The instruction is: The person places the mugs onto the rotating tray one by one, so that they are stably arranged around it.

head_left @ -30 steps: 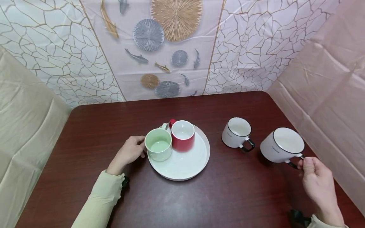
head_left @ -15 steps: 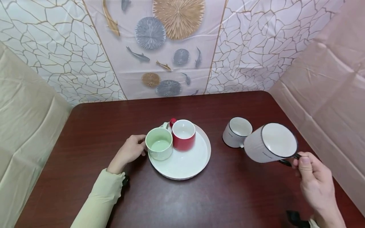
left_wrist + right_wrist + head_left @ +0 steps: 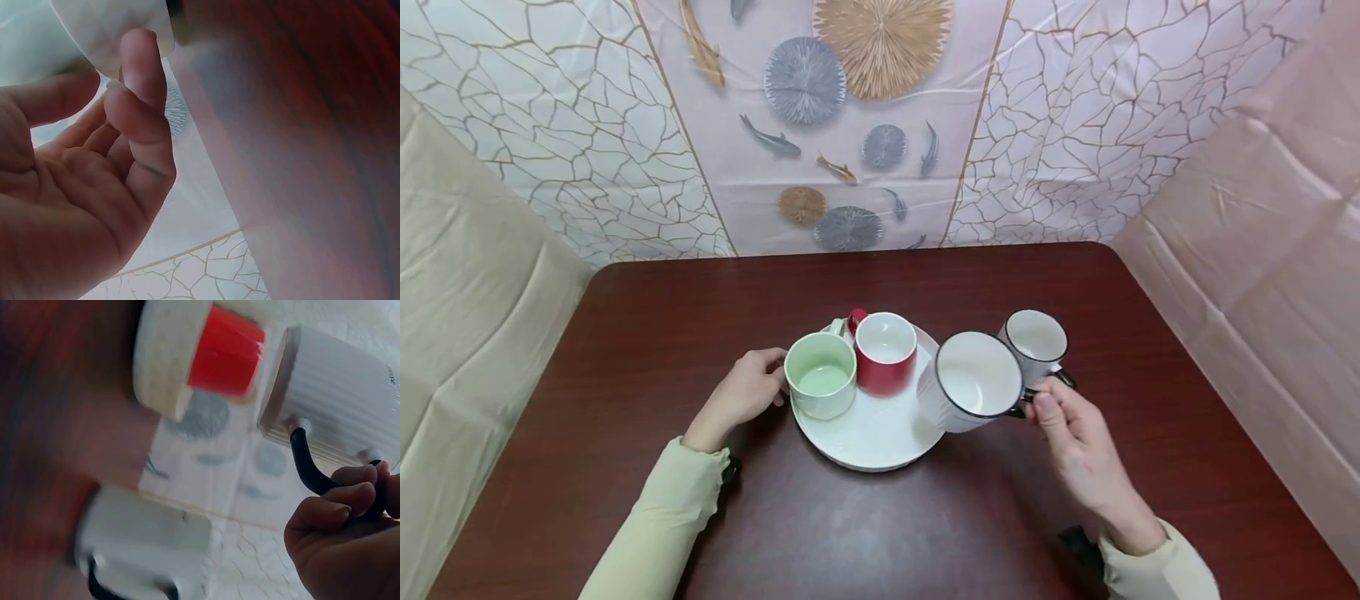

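Note:
My right hand (image 3: 1078,442) grips the black handle of a large white mug (image 3: 979,375) with a black rim. In the head view this mug hangs tilted over the right edge of a round white tray (image 3: 865,446). My left hand (image 3: 745,393) holds the tray's left edge with its fingers curled. In the left wrist view its fingertips meet the tray's textured wall (image 3: 134,15). On the tray, a light green mug (image 3: 820,383) sits at the left beside a red mug (image 3: 885,367) with a white inside.
A smaller white mug (image 3: 1036,337) with a black rim and handle stands on the dark red-brown table (image 3: 715,308), right of the tray and behind the held mug. Patterned cloth (image 3: 1037,125) hangs along the table's back edge, with plain padded sheets at both sides.
My right hand has lifted the large white mug off the table's right side and carried it left, past the smaller mug, to above the tray. My left hand stays at the tray's edge.

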Tool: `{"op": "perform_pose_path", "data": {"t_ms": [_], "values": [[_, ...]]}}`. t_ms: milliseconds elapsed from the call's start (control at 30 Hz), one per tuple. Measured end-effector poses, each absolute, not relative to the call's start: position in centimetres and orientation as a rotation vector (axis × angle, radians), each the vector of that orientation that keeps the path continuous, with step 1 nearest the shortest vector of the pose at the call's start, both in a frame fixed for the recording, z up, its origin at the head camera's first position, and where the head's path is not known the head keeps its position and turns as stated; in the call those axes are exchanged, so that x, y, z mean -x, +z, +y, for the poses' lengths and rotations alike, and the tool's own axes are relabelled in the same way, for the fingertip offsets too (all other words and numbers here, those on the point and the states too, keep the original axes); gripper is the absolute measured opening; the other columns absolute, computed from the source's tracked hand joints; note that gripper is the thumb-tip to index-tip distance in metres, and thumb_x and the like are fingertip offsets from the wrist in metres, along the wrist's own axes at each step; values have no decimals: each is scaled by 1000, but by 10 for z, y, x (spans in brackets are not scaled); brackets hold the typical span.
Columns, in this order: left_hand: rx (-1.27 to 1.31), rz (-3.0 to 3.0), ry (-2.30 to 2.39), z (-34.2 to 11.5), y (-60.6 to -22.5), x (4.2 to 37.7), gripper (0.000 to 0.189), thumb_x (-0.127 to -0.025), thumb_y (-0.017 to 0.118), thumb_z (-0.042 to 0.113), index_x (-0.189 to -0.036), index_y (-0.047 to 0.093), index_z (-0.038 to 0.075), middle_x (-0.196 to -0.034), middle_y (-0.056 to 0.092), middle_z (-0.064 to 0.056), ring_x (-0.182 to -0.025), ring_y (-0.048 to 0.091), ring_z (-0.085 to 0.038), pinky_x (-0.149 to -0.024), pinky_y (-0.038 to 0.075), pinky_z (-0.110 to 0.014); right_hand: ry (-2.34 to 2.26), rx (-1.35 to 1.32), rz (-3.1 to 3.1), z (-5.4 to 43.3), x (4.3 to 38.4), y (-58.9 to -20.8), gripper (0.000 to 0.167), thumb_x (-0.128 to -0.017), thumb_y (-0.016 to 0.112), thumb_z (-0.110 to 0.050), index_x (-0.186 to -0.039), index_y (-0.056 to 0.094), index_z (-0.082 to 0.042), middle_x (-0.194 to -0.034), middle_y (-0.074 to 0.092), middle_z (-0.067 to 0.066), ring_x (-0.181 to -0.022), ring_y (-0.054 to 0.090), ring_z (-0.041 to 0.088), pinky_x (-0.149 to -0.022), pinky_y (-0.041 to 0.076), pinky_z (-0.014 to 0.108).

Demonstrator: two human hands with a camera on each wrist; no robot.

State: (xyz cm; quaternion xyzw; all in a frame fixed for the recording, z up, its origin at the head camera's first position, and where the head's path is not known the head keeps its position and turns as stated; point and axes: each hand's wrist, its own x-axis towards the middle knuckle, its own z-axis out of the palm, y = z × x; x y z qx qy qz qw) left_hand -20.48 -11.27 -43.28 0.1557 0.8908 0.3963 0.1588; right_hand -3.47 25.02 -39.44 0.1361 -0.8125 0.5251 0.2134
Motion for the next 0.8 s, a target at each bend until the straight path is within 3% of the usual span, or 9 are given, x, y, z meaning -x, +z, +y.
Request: {"op": "perform_pose_path", "data": {"t_ms": [433, 733, 800], "values": [[-459, 2539, 1141, -110, -430, 206, 29, -100, 44, 13, -119, 62, 2, -79, 65, -10, -61, 62, -22, -66, 47, -33, 1473, -452, -2430, 234, 58, -410, 26, -100, 43, 4, -80, 49, -12, -75, 46, 4, -67, 42, 14, -59, 35, 27], [-439, 2547, 1134, -112, -433, 205, 27, -100, 45, 11, -119, 63, 3, -78, 64, -9, -63, 61, -22, -64, 48, -33, 1512, -464, -2479, 227, 69, -420, 23, -101, 46, -1, -81, 52, -11, -75, 48, 10, -70, 45, 19, -63, 37, 27], [-443, 2548, 1138, -113, -433, 206, 28, -100, 45, 10, -119, 62, 2, -78, 64, -9, -63, 61, -22, -63, 48, -32, 1501, -464, -2484, 226, 71, -421, 23, -100, 47, 0, -80, 52, -11, -75, 48, 6, -70, 46, 20, -63, 37, 27]]}}
